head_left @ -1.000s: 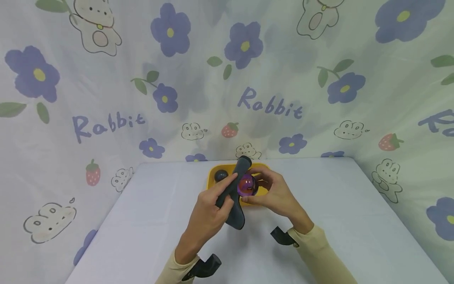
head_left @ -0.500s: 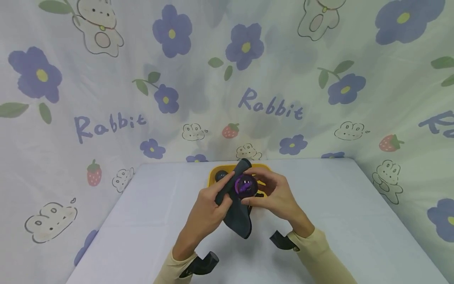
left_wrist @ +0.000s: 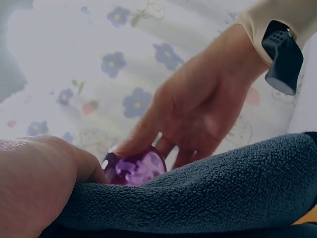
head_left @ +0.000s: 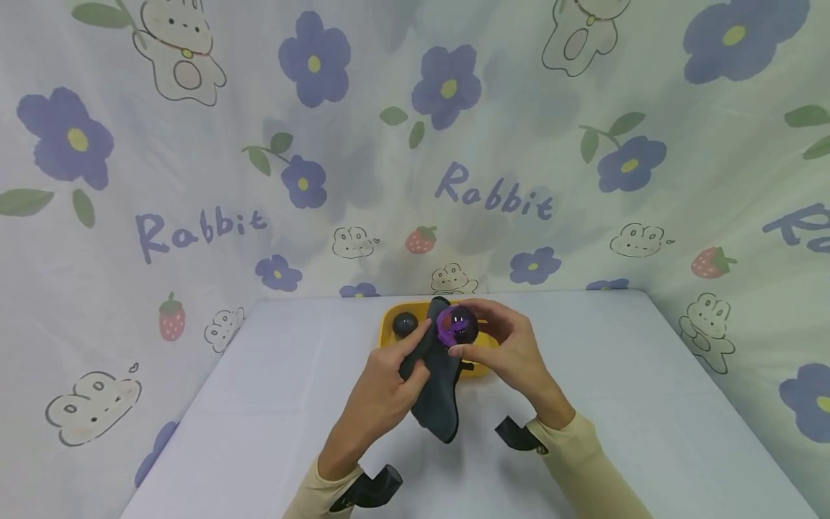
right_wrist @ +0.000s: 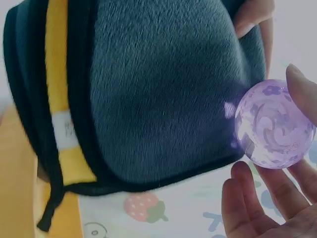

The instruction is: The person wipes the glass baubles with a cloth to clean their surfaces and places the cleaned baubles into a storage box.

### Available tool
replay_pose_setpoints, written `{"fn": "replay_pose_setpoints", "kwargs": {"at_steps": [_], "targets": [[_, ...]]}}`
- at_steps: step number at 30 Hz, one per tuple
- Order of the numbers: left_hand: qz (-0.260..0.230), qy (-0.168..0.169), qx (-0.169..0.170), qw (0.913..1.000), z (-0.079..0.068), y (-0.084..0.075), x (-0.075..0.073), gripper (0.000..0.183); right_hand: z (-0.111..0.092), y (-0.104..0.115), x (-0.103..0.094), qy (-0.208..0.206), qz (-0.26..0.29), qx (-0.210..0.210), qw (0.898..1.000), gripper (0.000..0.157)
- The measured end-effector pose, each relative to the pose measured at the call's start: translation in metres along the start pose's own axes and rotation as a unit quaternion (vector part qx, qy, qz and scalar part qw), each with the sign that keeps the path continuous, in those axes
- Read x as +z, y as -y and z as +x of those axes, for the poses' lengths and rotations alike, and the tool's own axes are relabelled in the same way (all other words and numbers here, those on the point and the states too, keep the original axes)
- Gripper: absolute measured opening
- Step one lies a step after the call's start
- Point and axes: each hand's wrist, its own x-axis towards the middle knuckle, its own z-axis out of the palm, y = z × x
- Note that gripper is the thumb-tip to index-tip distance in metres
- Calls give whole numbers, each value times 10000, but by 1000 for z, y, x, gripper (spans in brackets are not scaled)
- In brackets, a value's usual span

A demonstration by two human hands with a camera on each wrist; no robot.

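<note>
A dark teal fleecy cloth hangs folded from my left hand, pinched between thumb and forefinger. In the right wrist view the cloth shows black edging, a yellow strip and a small white tag. My right hand holds a clear purple ball by thumb and fingertips at the cloth's right side. The right wrist view shows swirl markings on the ball, its left side close against the fleece. From the left wrist, the cloth hides the ball's lower part.
Behind the hands, a yellow tray stands near the table's back edge. A dark glossy ball is in its left part. The white table meets a flower-and-rabbit print curtain at the back.
The purple ball has turned within my right fingers and moved slightly up and right. The cloth's lower flap has swung down and right, still in my left hand.
</note>
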Motion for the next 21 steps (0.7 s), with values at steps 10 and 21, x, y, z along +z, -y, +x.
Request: {"fn": "replay_pose_setpoints", "kwargs": {"at_steps": [10,21], "targets": [[-43,-180,191,9996,-4,-4,-1,60,1,-4,-3,8,-193,256,9995,60],[-234,-489,541,9971,-7,-6,-1,58,1,-2,0,162,61,804,9966,63]]}}
